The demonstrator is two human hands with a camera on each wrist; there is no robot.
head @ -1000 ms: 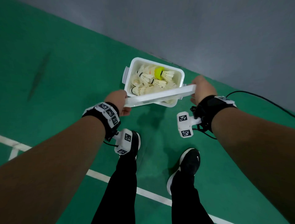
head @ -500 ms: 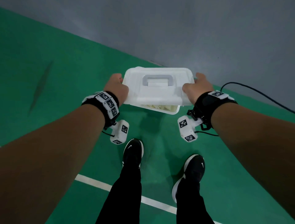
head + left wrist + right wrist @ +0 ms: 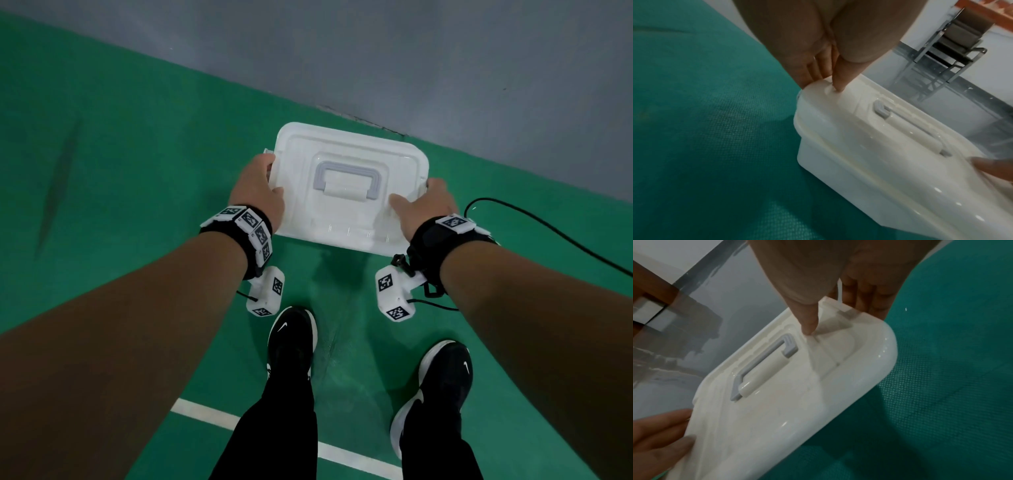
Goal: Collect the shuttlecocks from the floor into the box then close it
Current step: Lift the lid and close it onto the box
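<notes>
The white plastic box point(image 3: 838, 170) stands on the green court floor with its white lid point(image 3: 349, 219) lying flat on top, grey carry handle point(image 3: 347, 180) folded down. The shuttlecocks are hidden under the lid. My left hand point(image 3: 269, 181) grips the lid's left end, thumb point(image 3: 840, 78) pressing on top and fingers curled over the edge. My right hand point(image 3: 424, 202) grips the right end the same way, thumb point(image 3: 807, 318) on the lid point(image 3: 797, 394) and fingers down beside a side latch point(image 3: 840, 295).
Grey floor point(image 3: 411, 51) begins just behind the box. A black cable point(image 3: 548, 226) runs off to the right. My two black shoes point(image 3: 291, 346) stand in front of the box, near a white court line point(image 3: 205, 413). Metal chairs point(image 3: 953, 32) stand further back.
A second ago the lid was held on edge over the open box with shuttlecocks showing. It has since swung down flat onto the box, and both hands went down with it.
</notes>
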